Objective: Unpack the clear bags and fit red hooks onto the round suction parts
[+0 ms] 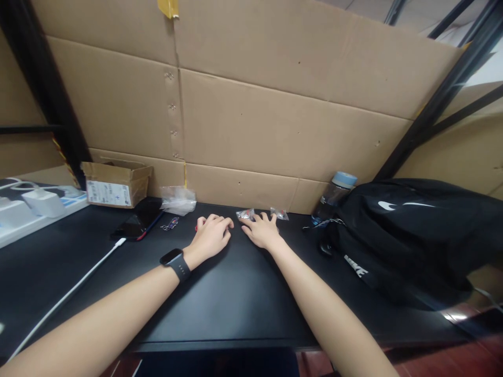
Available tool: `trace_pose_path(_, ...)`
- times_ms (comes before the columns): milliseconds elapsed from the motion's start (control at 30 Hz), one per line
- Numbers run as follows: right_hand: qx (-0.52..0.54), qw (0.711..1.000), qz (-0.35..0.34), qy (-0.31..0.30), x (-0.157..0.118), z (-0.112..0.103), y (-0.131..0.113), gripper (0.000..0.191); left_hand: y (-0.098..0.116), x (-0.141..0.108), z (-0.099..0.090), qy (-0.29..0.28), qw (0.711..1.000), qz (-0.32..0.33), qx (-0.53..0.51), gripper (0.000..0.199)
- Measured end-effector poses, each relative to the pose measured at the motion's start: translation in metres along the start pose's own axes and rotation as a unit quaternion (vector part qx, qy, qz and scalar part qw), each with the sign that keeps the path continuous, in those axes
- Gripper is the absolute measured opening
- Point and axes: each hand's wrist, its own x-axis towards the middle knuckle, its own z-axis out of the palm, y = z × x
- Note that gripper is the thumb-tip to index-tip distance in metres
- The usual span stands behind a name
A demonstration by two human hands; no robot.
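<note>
My left hand (212, 235), with a dark watch (173, 258) on its wrist, rests on the black table (220, 303) with its fingers bent. A bit of something red (196, 228) shows at its left side, partly hidden by the hand. To the right, my right hand (261, 230) lies with spread fingers, touching or just over a small clear packet (245, 214). Another small packet (280, 213) lies just beyond its fingertips. Left of my left hand are clear plastic bags (178, 200) and a small dark trinket (170, 224).
A phone (138, 220) with a white cable (70, 293) lies at the left, before an open cardboard box (116, 183). A power strip (23, 220) is at the far left. On the right stand a bottle (334, 199) and a black bag (412, 235). Cardboard (275, 125) walls the back.
</note>
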Motion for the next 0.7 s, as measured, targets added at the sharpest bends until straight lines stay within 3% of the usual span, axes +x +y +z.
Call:
trace_pose_path(300,-0.008,0.997,0.026,0.069,-0.005,0.000,0.001,0.052,-0.002,0.000,-0.002,-0.008,1.000,-0.003,-0.010,0.017)
trace_pose_path(433,0.031,0.999,-0.011,0.029,-0.004,0.002,0.002,0.056,-0.002,0.000,-0.003,-0.012,1.000,-0.005,-0.022,0.014)
trace_pose_path(700,0.062,0.994,0.096,0.001,0.005,0.009,0.024,0.061,-0.003,0.002,-0.011,0.006,0.998,0.051,0.037,0.014)
